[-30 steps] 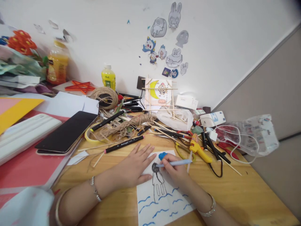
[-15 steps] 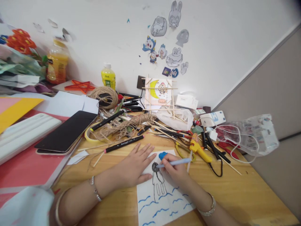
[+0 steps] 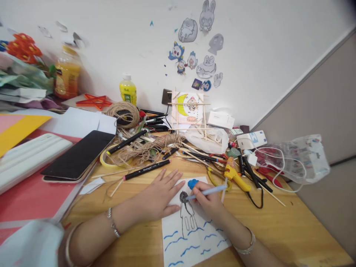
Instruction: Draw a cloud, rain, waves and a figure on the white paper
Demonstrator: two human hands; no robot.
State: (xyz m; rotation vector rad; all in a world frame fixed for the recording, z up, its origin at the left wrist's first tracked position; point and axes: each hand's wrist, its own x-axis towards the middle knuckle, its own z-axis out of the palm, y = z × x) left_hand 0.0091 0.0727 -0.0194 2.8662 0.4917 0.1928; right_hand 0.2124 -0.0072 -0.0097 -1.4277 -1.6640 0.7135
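Note:
A white sheet of paper (image 3: 178, 256) lies on the wooden table, with a figure outlined in black, a dark filled-in round head and blue wavy lines below it. My left hand (image 3: 158, 194) rests flat with fingers spread, partly over the paper's left edge. In my right hand (image 3: 208, 204) is a light-blue pen (image 3: 211, 190), gripped between thumb and fingers. Its tip is at the right side of the dark head. A blue scribbled patch (image 3: 193, 183) shows just above my right fingers. Part of the drawing is hidden behind my right hand.
A yellow glue gun (image 3: 235, 174) lies to the right, near white cables and markers. Behind the paper are a black marker (image 3: 147, 170), twine (image 3: 155, 146), sticks and a framed moon picture (image 3: 183, 105). A black tablet (image 3: 80, 154) and a white case (image 3: 33, 159) lie at left.
The pen tip has shifted very slightly to the right and down by the drawn head. My left hand stays in place on the paper.

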